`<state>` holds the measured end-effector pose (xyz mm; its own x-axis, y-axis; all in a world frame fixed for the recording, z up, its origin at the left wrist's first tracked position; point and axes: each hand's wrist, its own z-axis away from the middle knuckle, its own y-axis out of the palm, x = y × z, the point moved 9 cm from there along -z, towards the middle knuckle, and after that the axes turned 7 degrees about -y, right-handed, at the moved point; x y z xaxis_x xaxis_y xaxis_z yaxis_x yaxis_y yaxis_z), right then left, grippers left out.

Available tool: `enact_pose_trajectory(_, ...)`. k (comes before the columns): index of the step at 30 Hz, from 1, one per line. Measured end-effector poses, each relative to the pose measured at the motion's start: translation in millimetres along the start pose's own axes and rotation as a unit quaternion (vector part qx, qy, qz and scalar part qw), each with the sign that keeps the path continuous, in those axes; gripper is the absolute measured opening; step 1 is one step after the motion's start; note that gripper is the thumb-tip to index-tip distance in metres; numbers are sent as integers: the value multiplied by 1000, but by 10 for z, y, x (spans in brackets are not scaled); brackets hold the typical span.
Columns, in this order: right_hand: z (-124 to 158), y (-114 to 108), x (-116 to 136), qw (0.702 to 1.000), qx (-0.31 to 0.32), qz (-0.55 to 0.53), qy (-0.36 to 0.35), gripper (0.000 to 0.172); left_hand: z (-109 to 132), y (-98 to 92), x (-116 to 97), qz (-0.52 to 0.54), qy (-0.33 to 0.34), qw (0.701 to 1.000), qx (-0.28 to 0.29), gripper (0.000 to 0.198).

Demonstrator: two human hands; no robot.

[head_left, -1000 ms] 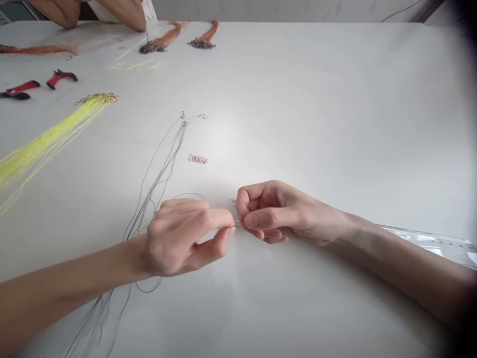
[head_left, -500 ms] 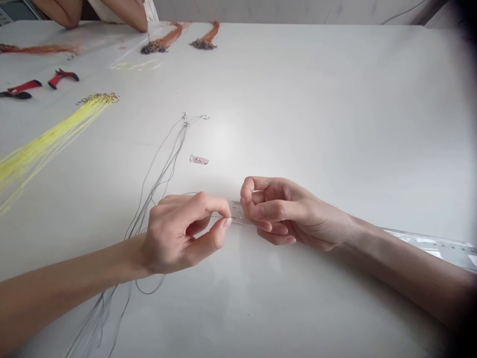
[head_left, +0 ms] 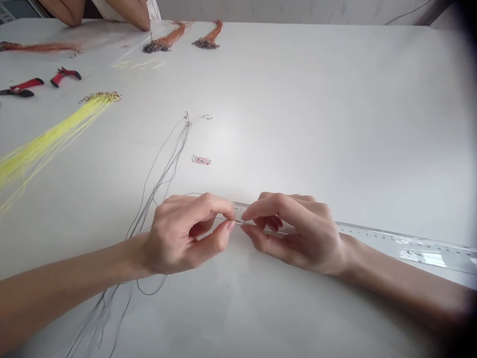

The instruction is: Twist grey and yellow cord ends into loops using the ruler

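Note:
My left hand [head_left: 196, 231] is closed in a pinch on a thin grey fishing line. A tiny dark fish hook [head_left: 244, 221] pokes out past its fingertips. The thumb and forefinger of my right hand [head_left: 294, 231] come together around the hook's far end, with a narrow gap showing; its other fingers curl under. Beneath both hands lies a clear ruler [head_left: 387, 241], partly covered by them. A loose bundle of grey lines [head_left: 160, 179] runs past my left wrist, with several hooks [head_left: 187, 119] at its top end.
A small printed label [head_left: 201, 160] lies beyond my hands. To the left are a yellow line bundle [head_left: 55, 132] and red-and-black pliers [head_left: 65, 75]. Orange bundles [head_left: 206, 41] rest at the far edge, near another person's arms [head_left: 134, 12].
My right hand has turned over, palm down, and its thumb and forefinger have met at the hook. More of the ruler shows. The left hand keeps its pinch.

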<state>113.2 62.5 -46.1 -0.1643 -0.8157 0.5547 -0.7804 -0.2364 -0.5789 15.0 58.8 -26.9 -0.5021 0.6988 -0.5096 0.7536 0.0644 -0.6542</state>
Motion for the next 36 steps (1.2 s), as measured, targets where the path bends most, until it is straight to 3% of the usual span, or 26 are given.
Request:
enact_pose_trajectory(8, -6, -29, 26, 999, -21, 21, -20, 17, -1, 13, -23, 8, 12, 1000, 9, 12)
enact_pose_trajectory(20, -18, -7, -46, 998, 1, -60, 21, 14, 12, 5, -33, -16, 19, 1000, -9, 12)
enact_pose_trajectory(36, -16, -2, -92, 994, -3, -96, 44, 11, 12, 13, -60, -19, 31, 999, 6, 12)
